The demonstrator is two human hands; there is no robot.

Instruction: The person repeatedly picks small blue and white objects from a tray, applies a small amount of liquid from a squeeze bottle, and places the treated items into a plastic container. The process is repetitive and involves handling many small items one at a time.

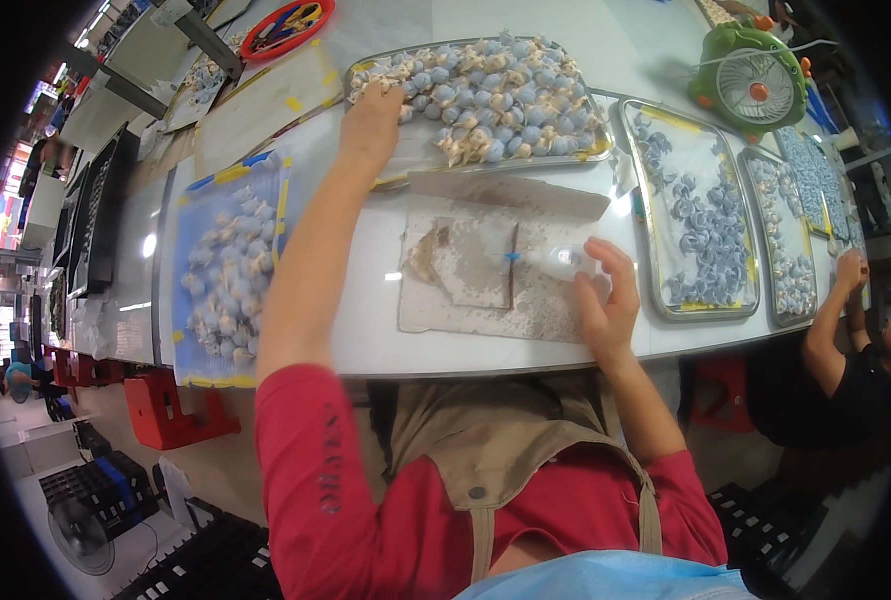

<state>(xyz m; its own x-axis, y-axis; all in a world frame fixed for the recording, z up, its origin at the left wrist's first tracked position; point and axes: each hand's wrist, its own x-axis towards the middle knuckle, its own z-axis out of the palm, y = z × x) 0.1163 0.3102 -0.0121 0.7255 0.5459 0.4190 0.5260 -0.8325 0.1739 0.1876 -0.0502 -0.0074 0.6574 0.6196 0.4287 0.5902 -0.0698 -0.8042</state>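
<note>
My left hand [371, 125] reaches to the left end of a metal tray [605, 150] heaped with small blue-and-cream figure pieces [510, 100]. Its fingers are bent down among the pieces there; what lies between them is hidden. My right hand [610, 300] grips a white squeeze bottle [567, 260] with a thin blue tip, lying sideways and pointing left. Beneath the bottle is a worn, stained cardboard sheet [445, 318] with dried residue on it.
A blue-lined tray [183, 345] of similar pieces sits at left. On the right are a tray of blue curved parts [710, 225], another filled tray [790, 270] and a green fan [755, 88]. A red basket [290, 30] stands far left. A co-worker's hand [850, 270] is at far right.
</note>
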